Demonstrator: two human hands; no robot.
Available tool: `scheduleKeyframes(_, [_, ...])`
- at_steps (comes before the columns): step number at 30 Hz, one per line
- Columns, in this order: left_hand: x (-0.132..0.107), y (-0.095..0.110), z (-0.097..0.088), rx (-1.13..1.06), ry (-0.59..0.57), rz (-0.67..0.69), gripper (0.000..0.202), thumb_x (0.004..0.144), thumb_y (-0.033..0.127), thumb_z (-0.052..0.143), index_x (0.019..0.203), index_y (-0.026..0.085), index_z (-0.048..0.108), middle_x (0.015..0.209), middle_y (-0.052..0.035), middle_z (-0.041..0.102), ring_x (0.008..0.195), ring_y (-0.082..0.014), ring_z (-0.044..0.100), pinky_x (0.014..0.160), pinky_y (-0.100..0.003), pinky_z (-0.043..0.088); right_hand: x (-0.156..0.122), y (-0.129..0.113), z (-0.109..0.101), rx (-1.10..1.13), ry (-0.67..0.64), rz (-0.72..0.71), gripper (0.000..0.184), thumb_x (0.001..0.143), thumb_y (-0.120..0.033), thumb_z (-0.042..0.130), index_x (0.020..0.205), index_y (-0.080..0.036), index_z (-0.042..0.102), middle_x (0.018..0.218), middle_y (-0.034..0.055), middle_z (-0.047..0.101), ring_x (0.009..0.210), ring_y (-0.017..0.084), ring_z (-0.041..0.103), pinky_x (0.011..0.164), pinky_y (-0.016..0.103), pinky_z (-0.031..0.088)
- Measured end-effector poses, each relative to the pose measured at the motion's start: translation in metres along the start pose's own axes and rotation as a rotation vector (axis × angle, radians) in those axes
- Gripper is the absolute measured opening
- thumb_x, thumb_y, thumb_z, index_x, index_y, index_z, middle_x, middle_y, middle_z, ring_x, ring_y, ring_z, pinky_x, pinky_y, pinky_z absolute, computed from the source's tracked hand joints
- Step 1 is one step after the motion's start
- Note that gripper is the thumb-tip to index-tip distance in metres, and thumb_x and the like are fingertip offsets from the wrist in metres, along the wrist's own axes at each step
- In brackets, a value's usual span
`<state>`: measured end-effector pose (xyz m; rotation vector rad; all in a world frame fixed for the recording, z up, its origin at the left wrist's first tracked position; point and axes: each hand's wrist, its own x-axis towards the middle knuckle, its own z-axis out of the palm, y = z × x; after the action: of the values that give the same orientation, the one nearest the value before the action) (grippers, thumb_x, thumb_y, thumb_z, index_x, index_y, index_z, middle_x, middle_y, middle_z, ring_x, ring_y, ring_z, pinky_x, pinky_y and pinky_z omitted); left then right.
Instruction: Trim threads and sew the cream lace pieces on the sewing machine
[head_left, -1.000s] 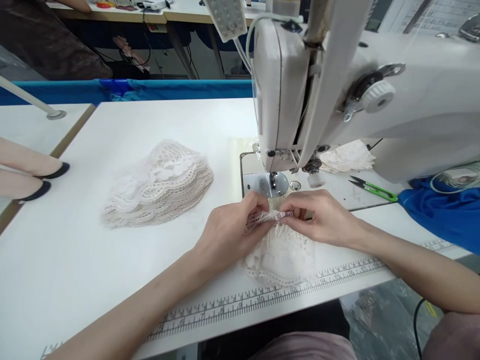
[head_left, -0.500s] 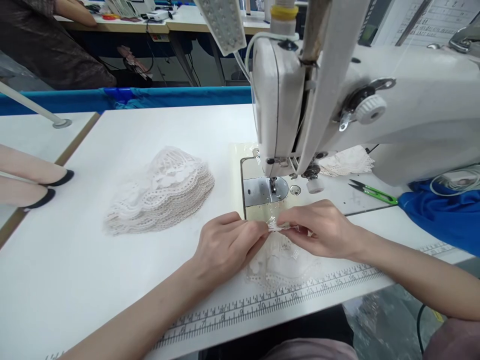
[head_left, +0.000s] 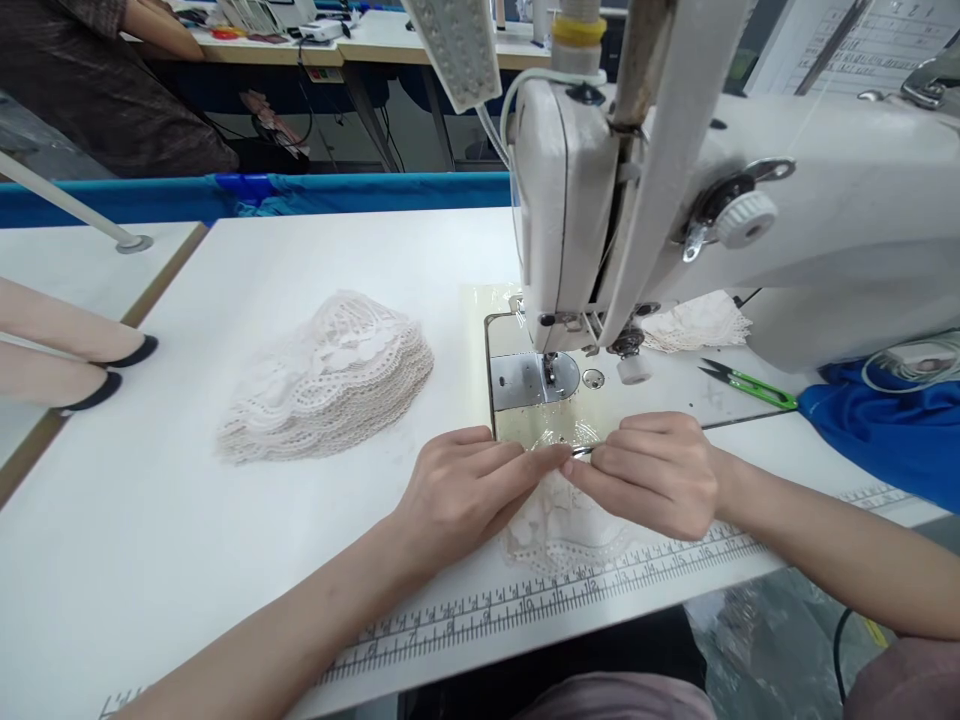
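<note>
Plainly, lace (head_left: 564, 525) (scalloped) lies partly beneath the left hand (head_left: 476, 488).

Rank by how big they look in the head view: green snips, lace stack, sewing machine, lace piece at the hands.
1. Sewing machine
2. Lace stack
3. Lace piece, partly covered
4. Green snips

The lace (head_left: 566, 525), whitish and semi-sheer, is spread on the table (head_left: 285, 560), its scalloped, pierced lower edge laid near the ruler (head_left: 480, 612). Its upper part is pinched and partly hidden by the left hand (head_left: 472, 490) and right hand (head_left: 660, 475).
</note>
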<state>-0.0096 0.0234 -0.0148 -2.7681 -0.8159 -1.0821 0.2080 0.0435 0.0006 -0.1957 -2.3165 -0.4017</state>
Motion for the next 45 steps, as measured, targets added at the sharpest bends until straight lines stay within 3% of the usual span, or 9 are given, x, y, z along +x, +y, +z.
scheduleKeyframes(4, [-0.0021, 0.0015, 0.0008, -0.004, 0.004, -0.095, 0.010, 0.090, 0.010, 0.046, 0.091, 0.016, 0.054, 0.054, 0.0076, 0.054, 0.041, -0.0068, 0.042, 0.044, -0.021, 0.038, 0.0023, -0.0005, -0.0001, -0.030, 0.016, -0.028, 0.003, 0.076, -0.008, 0.067, 0.076, -0.010, 0.070, 0.053, -0.0037, 0.055, 0.049, 0.007, 0.045, 0.041, 0.023, 0.034])
scheduleKeyframes(10, [-0.0002, 0.0020, 0.0001, 0.017, 0.006, -0.087, 0.023, 0.091, 0.010, 0.043, 0.112, 0.013, 0.051, 0.049, 0.0098, 0.047, 0.039, -0.0079, 0.041, 0.043, -0.021, 0.037, 0.0034, -0.0008, -0.0003, -0.055, -0.002, -0.035, 0.006, 0.078, -0.010, 0.065, 0.074, -0.012, 0.069, 0.052, -0.0046, 0.054, 0.048, 0.006, 0.044, 0.041, 0.022, 0.034])
scheduleKeyframes(16, [-0.0004, 0.0024, 0.0000, 0.050, 0.054, -0.106, 0.008, 0.090, 0.012, 0.045, 0.091, 0.017, 0.051, 0.049, 0.0086, 0.048, 0.040, -0.0083, 0.041, 0.043, -0.021, 0.037, 0.0034, -0.0007, -0.0010, -0.054, 0.002, -0.036, 0.003, 0.077, -0.009, 0.067, 0.075, -0.011, 0.069, 0.051, -0.0047, 0.054, 0.047, 0.006, 0.043, 0.041, 0.022, 0.033])
scheduleKeyframes(29, [-0.0005, 0.0026, 0.0001, 0.039, 0.003, -0.110, 0.013, 0.088, 0.009, 0.044, 0.092, 0.018, 0.052, 0.048, 0.0097, 0.051, 0.039, -0.0073, 0.042, 0.044, -0.020, 0.038, 0.0020, 0.0004, -0.0008, -0.080, 0.001, -0.046, 0.005, 0.080, -0.010, 0.066, 0.076, -0.012, 0.069, 0.053, -0.0048, 0.051, 0.048, 0.006, 0.043, 0.041, 0.021, 0.034])
scheduleKeyframes(36, [0.0010, 0.0014, -0.0001, -0.001, -0.023, -0.088, 0.017, 0.090, 0.009, 0.045, 0.098, 0.015, 0.058, 0.053, 0.0061, 0.059, 0.040, -0.0067, 0.045, 0.044, -0.021, 0.038, 0.0008, 0.0000, -0.0004, -0.095, 0.001, -0.051, 0.007, 0.079, -0.012, 0.066, 0.073, -0.014, 0.069, 0.051, -0.0055, 0.051, 0.049, 0.006, 0.040, 0.041, 0.022, 0.033])
scheduleKeyframes(40, [0.0015, 0.0040, -0.0017, -0.042, -0.022, -0.157, 0.015, 0.090, 0.012, 0.048, 0.094, 0.015, 0.062, 0.053, 0.0056, 0.059, 0.041, -0.0068, 0.047, 0.044, -0.021, 0.038, 0.0013, -0.0006, -0.0013, -0.092, 0.003, -0.064, 0.008, 0.081, -0.012, 0.064, 0.074, -0.015, 0.068, 0.052, -0.0058, 0.052, 0.048, 0.006, 0.042, 0.041, 0.021, 0.033])
scheduleKeyframes(42, [0.0023, 0.0066, -0.0029, -0.113, -0.039, -0.242, 0.015, 0.090, 0.013, 0.050, 0.092, 0.017, 0.064, 0.054, 0.0058, 0.061, 0.042, -0.0063, 0.049, 0.044, -0.019, 0.038, 0.0016, -0.0011, -0.0014, -0.050, 0.011, -0.018, 0.010, 0.083, -0.011, 0.062, 0.075, -0.015, 0.066, 0.051, -0.0065, 0.052, 0.047, 0.006, 0.043, 0.041, 0.021, 0.034])
scheduleKeyframes(45, [0.0038, 0.0096, -0.0019, -0.211, -0.124, -0.368, 0.013, 0.090, 0.021, 0.055, 0.083, 0.020, 0.066, 0.055, 0.0058, 0.061, 0.045, -0.0067, 0.052, 0.044, -0.019, 0.036, 0.0015, -0.0004, 0.0005, 0.169, -0.029, 0.238, 0.010, 0.087, -0.013, 0.059, 0.079, -0.014, 0.064, 0.054, -0.0061, 0.057, 0.047, 0.006, 0.047, 0.043, 0.020, 0.037])
